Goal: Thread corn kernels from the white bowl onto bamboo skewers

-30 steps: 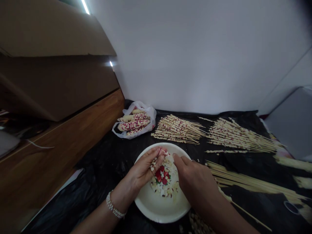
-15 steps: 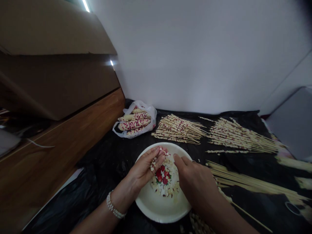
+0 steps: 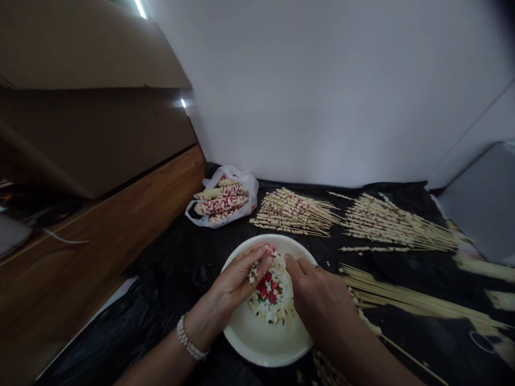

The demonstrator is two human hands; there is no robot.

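Over the white bowl (image 3: 267,351), my left hand (image 3: 237,276) is cupped around loose corn kernels (image 3: 252,273), palm turned partly up. My right hand (image 3: 317,292) is closed above the bowl's right side, its back toward me. Its fingertips are mostly hidden, so what it grips cannot be made out. Pale and dark red corn kernels (image 3: 273,311) lie on the bowl's bottom, around a printed red flower. Below my right forearm, a skewer (image 3: 406,354) with kernels on its upper part sticks out to the lower right.
A plastic bag (image 3: 251,187) holds several speckled corn cobs (image 3: 221,205). Two piles of kernel-covered skewers (image 3: 292,212) lie behind the bowl and to its right. Bare bamboo sticks (image 3: 402,295) lie at the right. Black plastic sheeting (image 3: 169,279) covers the surface; a wooden board (image 3: 120,214) borders the left.
My hands stay nearly where they were over the bowl, with only slight finger movement. My left hand keeps the kernels.
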